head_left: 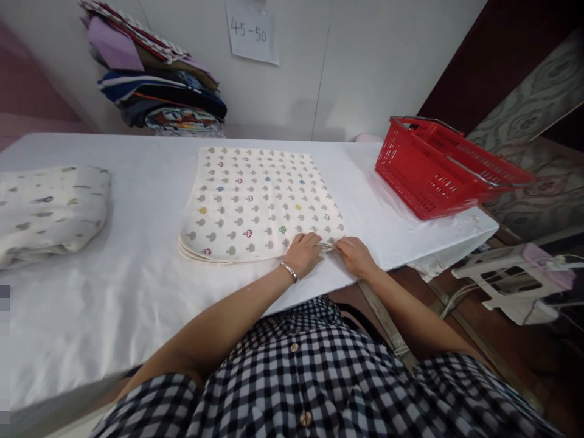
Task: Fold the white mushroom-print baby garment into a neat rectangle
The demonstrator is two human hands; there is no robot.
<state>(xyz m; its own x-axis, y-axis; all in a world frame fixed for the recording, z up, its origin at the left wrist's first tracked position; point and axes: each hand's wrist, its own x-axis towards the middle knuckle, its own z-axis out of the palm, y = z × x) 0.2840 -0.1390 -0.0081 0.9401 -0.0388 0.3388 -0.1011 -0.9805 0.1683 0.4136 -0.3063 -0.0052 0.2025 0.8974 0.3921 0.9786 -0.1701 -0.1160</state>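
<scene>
A cream cloth printed with grey and coloured mushrooms (262, 204) lies folded in layers on the white-covered table. At its near right edge my left hand (305, 254) has its fingers bent over the top layer and its thumb by the edge, gripping the cloth. Just beside it, my right hand (357, 257) pinches the near right corner, where several thin layers show between the two hands. My right fingertips are partly hidden by the hand itself.
Another folded printed cloth (55, 210) lies at the table's left. A stack of folded fabrics (159, 79) stands behind the far edge against the wall. To the right is a red plastic basket (433, 173). A white plastic stool (511, 283) stands below, near cables.
</scene>
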